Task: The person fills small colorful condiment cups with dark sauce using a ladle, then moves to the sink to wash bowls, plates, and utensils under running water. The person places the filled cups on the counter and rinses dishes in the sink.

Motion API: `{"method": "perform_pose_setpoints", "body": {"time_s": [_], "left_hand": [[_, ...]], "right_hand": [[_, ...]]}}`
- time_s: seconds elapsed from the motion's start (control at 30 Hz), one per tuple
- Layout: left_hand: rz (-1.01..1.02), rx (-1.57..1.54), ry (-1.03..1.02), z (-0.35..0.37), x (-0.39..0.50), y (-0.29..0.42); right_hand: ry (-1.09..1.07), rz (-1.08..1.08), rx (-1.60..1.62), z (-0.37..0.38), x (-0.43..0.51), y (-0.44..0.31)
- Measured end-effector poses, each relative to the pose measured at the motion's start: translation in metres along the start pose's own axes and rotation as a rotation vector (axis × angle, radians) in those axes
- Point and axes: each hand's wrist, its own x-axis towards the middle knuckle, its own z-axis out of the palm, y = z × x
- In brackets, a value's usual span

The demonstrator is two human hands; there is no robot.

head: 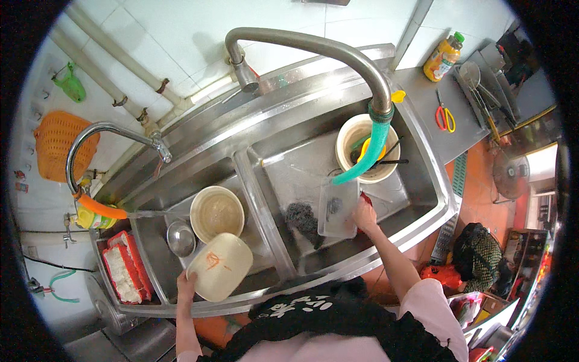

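Note:
My left hand (186, 283) grips the edge of a cream plastic tray or lid (221, 267) with orange marks, tilted over the near part of the left basin. Beyond it a round cream tub (217, 212) holds cloudy liquid, beside a metal bowl (181, 237). My right hand (364, 215) is at the right side of a clear plastic container (337, 217) in the right basin, with something red under the fingers; its fingertips are partly hidden. Dark mesh-like material (302, 221) lies left of the container. A green hose (373, 149) hangs above it from the large faucet.
A white bucket (346, 135) with utensils stands in the right basin. Water runs from the orange-tipped faucet (102, 208) at left. Red baskets (124, 267) sit at the sink's left end. Scissors (444, 118) and a yellow bottle (443, 58) are on the right counter.

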Motion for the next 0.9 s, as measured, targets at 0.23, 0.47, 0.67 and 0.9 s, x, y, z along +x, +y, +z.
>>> {"method": "perform_pose_setpoints", "body": {"time_s": [0.23, 0.47, 0.67, 0.9], "left_hand": [[0.008, 0.399, -0.126, 0.036, 0.043, -0.058], [0.398, 0.608, 0.087, 0.075, 0.035, -0.012], [0.339, -0.300, -0.348, 0.230, 0.021, 0.138], [0.148, -0.245, -0.302, 0.301, 0.092, 0.141]], "right_hand": [[0.180, -0.106, 0.164, -0.013, 0.038, -0.049], [0.156, -0.120, 0.283, 0.005, 0.024, -0.026], [-0.372, -0.098, 0.799, 0.040, 0.032, -0.052], [-0.614, 0.198, 1.061, -0.005, 0.032, -0.012]]}}
